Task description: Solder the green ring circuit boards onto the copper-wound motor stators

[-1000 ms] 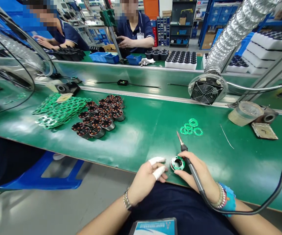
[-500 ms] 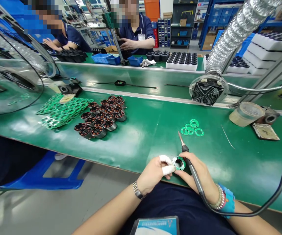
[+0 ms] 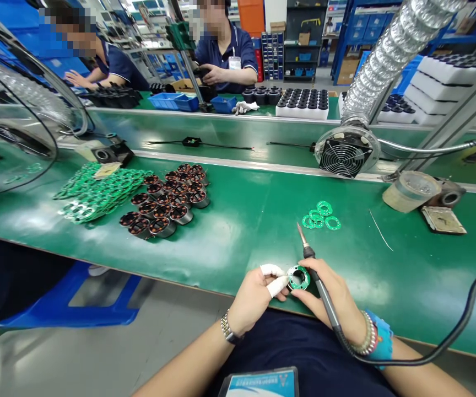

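Observation:
Between my two hands is a ring-shaped green circuit board [image 3: 304, 283] with a dark-edged hole; whatever lies beneath it is mostly hidden. My left hand [image 3: 258, 295], its thumb and finger wrapped in white tape, pinches the ring's left edge. On the other side, the fingertips of my right hand [image 3: 335, 292] touch the ring's right edge. A soldering iron [image 3: 324, 295] also lies in my right hand, across the palm, its tip pointing up and away from the ring. Several loose green ring boards [image 3: 324, 208] rest on the bench beyond the tip.
Copper-wound motor stators [image 3: 162, 226] stand grouped at left, beside stacked green board panels [image 3: 97, 193]. A fume fan [image 3: 345, 157], a tub [image 3: 409, 192], a sponge tray [image 3: 443, 220] and a solder wire [image 3: 380, 230] are at right. Two people [image 3: 225, 55] sit across the bench.
The ring has turned slightly, so its green face shows more fully. Both hands keep their grips, and the whole view has shifted a little.

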Demonstrator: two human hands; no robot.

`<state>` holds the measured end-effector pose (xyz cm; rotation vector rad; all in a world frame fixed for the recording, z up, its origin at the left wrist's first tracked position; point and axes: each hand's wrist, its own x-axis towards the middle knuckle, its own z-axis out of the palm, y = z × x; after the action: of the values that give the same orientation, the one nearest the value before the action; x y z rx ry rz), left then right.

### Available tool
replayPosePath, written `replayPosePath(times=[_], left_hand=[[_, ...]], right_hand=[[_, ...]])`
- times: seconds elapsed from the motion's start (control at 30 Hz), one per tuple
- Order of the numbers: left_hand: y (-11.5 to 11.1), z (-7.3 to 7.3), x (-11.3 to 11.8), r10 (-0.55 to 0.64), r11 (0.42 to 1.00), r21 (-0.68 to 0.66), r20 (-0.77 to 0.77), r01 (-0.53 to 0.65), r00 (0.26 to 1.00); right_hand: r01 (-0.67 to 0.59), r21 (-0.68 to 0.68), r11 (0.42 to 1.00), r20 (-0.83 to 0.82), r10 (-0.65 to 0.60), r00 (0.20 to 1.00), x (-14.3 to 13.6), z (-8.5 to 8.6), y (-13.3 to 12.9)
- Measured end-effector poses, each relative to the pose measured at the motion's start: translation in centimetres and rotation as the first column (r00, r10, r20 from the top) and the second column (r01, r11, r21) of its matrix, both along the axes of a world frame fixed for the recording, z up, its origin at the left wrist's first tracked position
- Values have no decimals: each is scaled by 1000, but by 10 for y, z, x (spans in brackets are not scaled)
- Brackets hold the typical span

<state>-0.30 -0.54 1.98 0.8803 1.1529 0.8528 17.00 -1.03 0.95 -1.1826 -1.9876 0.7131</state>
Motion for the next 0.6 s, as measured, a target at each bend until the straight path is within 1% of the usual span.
replayPosePath(times=[0.27,0.33,0.47,0.6], left_hand=[[-3,-3,-2,16,999,-43,61,-14,998],[-3,-1,-2,4,1000,-25,45,-3,999],[-2,1,1,-15,1000,6,0,15,1000],[-1,1,2,-27,1000,-3,-24,26,999]], right_hand=[[-2,20,1000,2,2,1000,1,1,-1],[-5,61,998,-10,6,1000,1,3,-1],[-28,185,982,-60,40,997,0,13,2],[-38,226,973,-103,63,993,-3,22,4]])
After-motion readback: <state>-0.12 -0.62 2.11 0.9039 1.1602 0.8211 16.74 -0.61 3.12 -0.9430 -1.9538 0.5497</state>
